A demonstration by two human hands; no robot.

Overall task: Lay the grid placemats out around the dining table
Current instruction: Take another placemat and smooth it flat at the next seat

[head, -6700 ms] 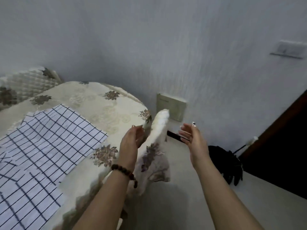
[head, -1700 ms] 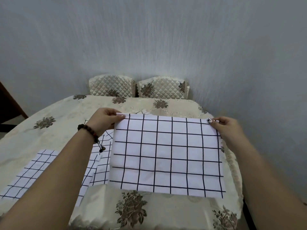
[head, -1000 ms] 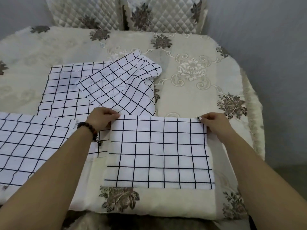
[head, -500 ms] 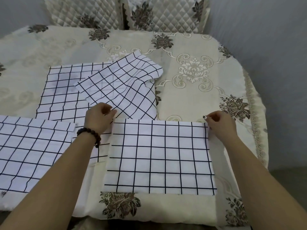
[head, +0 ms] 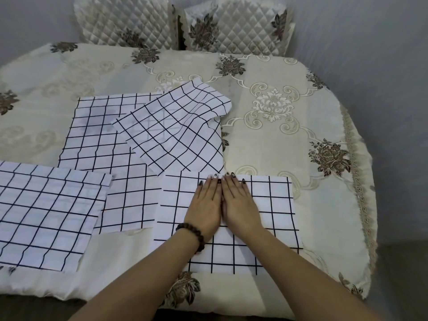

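While both hands, left (head: 205, 206) and right (head: 240, 205), press flat with fingers released on the placemat (head: 273, 218) at lower centre, sweeping outward could drag it off the counter (head: 289, 140) edge.

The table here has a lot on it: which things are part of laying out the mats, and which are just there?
Part of the job:
- mat under both hands
- mat at near left
- flat mat in the middle
- crooked mat on top of it
- left hand, right hand, both flat
- table

Just there:
- two quilted chair backs
- bead bracelet
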